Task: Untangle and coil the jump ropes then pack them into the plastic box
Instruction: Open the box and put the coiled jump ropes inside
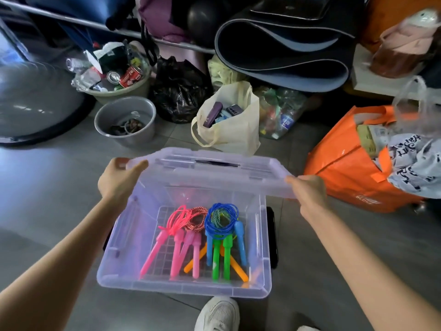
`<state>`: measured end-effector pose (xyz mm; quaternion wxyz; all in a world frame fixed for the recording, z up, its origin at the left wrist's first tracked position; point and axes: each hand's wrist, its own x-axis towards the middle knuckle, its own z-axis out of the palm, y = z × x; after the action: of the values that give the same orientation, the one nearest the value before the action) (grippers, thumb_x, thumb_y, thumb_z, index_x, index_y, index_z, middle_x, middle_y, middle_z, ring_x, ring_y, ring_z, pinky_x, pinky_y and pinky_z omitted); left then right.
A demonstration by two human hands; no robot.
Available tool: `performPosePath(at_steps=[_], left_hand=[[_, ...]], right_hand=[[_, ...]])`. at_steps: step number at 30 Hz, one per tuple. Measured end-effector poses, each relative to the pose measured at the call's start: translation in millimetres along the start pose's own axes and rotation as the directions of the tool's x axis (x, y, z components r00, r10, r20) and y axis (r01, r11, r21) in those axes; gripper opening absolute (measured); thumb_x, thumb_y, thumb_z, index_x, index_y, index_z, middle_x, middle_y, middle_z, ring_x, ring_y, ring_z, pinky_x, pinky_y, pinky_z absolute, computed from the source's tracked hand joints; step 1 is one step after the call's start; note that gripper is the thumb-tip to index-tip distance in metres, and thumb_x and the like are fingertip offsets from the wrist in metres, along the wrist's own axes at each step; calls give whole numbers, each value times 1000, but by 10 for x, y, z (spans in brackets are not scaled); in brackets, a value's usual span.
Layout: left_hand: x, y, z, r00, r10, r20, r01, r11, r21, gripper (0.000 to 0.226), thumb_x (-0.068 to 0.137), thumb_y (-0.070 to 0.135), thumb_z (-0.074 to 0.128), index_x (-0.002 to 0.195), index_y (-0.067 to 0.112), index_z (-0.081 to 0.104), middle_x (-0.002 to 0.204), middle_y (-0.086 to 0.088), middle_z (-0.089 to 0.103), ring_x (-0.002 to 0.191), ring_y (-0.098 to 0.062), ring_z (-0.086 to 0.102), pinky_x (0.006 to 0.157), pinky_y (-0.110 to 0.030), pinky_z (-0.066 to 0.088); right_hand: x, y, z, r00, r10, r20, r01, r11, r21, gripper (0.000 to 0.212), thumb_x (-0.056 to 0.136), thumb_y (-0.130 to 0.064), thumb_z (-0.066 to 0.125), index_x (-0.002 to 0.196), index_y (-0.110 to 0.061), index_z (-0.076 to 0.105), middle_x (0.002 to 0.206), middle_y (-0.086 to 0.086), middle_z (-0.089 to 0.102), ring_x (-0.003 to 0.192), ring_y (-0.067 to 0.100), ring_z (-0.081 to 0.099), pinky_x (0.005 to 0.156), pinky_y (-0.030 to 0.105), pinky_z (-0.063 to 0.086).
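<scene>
A clear plastic box (112, 278) stands on the grey floor in front of me. Inside lie several coiled jump ropes: pink-handled ones (177, 237) on the left, a blue rope (220, 219) with blue and green handles on the right, orange handles (239, 271) underneath. A clear lid (214, 168) hovers tilted over the box's far side. My left hand (118, 179) grips the lid's left end, and my right hand (307, 189) grips its right end.
Behind the box stand a cream tote bag (235, 125), a grey bucket (125, 120), a bin of cans (119, 77), a black bag (177, 91) and a rolled mat (284, 44). An orange bag (346, 163) sits right. My white shoe (218, 314) is near the box's front.
</scene>
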<state>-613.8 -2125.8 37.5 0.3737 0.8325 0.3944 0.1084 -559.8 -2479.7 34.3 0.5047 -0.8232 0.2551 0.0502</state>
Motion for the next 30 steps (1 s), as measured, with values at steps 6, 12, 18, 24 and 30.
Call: performPosePath(at_steps=[6, 12, 18, 24, 30], left_hand=[[-527, -768, -674, 989, -36, 145, 68, 973, -221, 57, 59, 34, 80, 109, 17, 58, 103, -4, 64, 90, -19, 58, 79, -31, 42], [-910, -1361, -807, 959, -138, 247, 181, 970, -159, 70, 60, 16, 86, 121, 2, 54, 112, -15, 63, 93, -21, 56, 79, -32, 43], [-1089, -1783, -675, 950, -157, 268, 127, 984, 124, 65, 69, 21, 79, 128, 9, 54, 118, -13, 64, 106, -32, 59, 89, -41, 44], [-1035, -1833, -538, 939, -229, 256, 236, 972, 4, 55, 82, 23, 71, 131, 11, 48, 125, -11, 57, 102, -30, 56, 80, -36, 43], [-954, -1883, -406, 895, -311, 320, 394, 888, -238, 63, 88, 11, 64, 144, 22, 36, 145, 1, 42, 118, -28, 53, 77, -37, 53]], right_hand=[[-683, 471, -6, 944, 126, 305, -171, 977, 128, 60, 85, -7, 64, 138, -6, 37, 124, 4, 53, 111, 23, 54, 88, 35, 48], [-1122, 796, 16, 890, 62, 452, -37, 997, -64, 46, 83, -1, 64, 125, -11, 49, 116, 5, 60, 101, 21, 57, 83, 34, 49], [-1306, 1262, 26, 872, 46, 487, 143, 928, -344, 84, 77, -5, 71, 145, -15, 22, 135, 5, 47, 120, 24, 49, 95, 39, 47], [-1295, 1445, 108, 922, 8, 387, 209, 831, -516, 53, 85, -23, 65, 130, -11, 39, 125, 8, 55, 106, 25, 58, 77, 32, 49], [-1159, 1493, 202, 942, 168, 290, -45, 920, -390, 44, 80, -9, 69, 115, -9, 43, 111, 9, 54, 90, 18, 53, 55, 22, 40]])
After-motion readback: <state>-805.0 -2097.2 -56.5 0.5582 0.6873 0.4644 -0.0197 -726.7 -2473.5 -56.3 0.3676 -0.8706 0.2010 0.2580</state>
